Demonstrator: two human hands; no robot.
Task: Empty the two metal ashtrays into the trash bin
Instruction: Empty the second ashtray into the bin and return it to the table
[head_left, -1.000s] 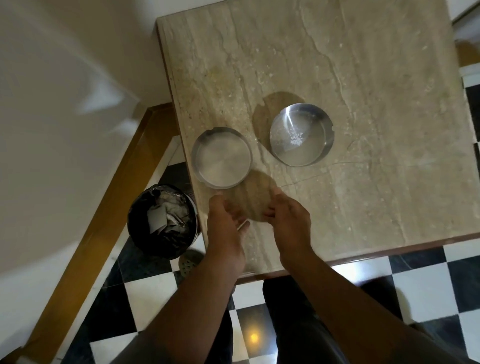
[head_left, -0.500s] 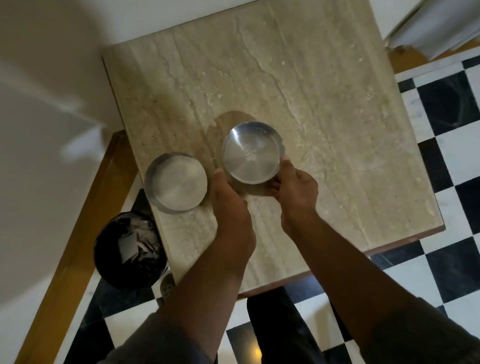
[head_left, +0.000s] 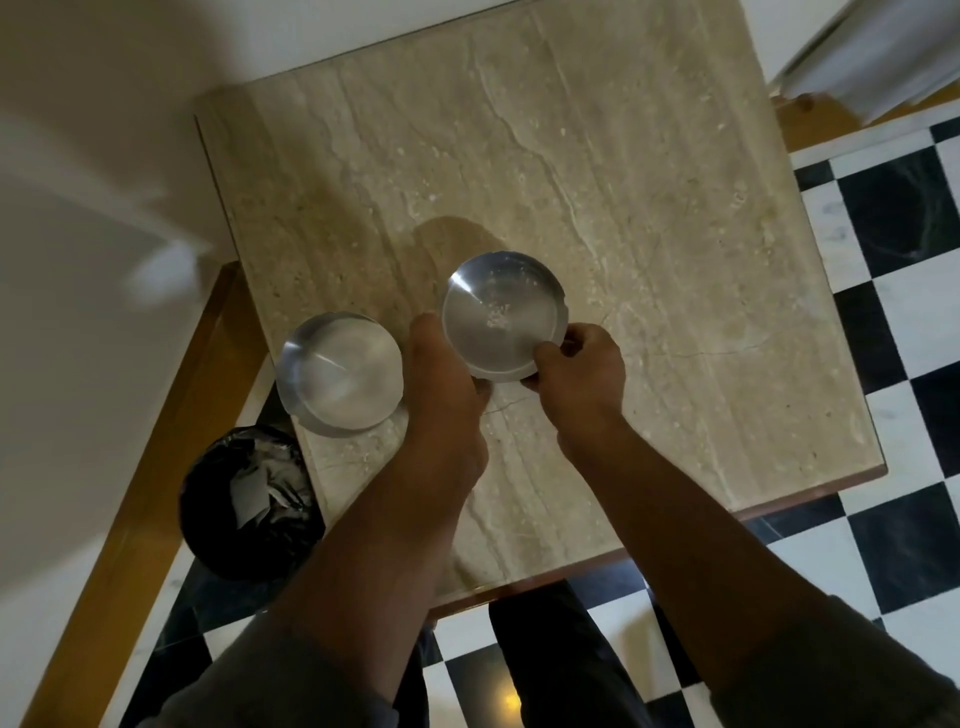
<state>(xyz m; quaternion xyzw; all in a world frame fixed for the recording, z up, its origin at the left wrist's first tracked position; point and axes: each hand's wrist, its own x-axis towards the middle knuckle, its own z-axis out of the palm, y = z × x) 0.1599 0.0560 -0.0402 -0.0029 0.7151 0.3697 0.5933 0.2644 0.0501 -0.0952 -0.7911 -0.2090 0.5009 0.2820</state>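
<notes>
Two round metal ashtrays are over the beige marble table (head_left: 649, 260). The right ashtray (head_left: 501, 314) has pale ash specks in its middle and is held at its near rim by both hands: my left hand (head_left: 441, 379) on its left side, my right hand (head_left: 582, 364) on its right, thumb over the rim. It looks slightly tilted. The left ashtray (head_left: 340, 371) rests at the table's left edge, untouched. The trash bin (head_left: 249, 499), lined with a black bag, stands on the floor below that edge.
A white wall and a wooden skirting board (head_left: 156, 467) run along the left. Black and white checkered floor tiles (head_left: 893, 312) surround the table. My dark trouser legs (head_left: 561, 665) stand at the table's near edge.
Both hands moved from the table's near edge to the right ashtray and closed on its rim. The view has also shifted, so the table and the bin sit elsewhere in the frame.
</notes>
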